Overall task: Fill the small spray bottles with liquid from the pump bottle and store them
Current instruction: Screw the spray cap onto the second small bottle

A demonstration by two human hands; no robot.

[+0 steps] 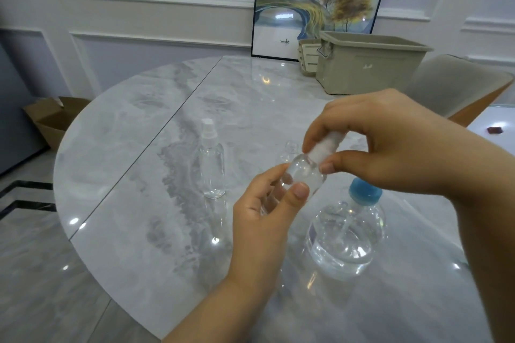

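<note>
A: From the head camera, what's in hand?

B: The left hand (pixel 264 203) grips the body of a small clear plastic spray bottle (pixel 305 172), held tilted in the air just above and left of the large clear pump bottle with the blue collar (pixel 345 231). The right hand (pixel 390 145) pinches its white spray cap (pixel 327 146) between thumb and fingers. I'd judge the cap is being turned, though which way I cannot tell.

A: And the others?

B: A second small clear spray bottle with a white cap (pixel 212 164) stands upright on the grey marbled table (pixel 133 147), well left of the pump bottle. A third, uncapped clear bottle (pixel 289 150) stands beyond the held one, mostly hidden. The beige plastic storage bin (pixel 370 64) sits far behind the pump bottle, at the table's back edge.

A: How will the small bottle handle?

B: Light, stiff and smooth, probably slippery if wet. Hold it round the barrel and turn only the cap. The pump bottle looks heavy with liquid.

A: Any writing?

B: A small label edge shows on the pump bottle's left side, but it's unreadable.
</note>
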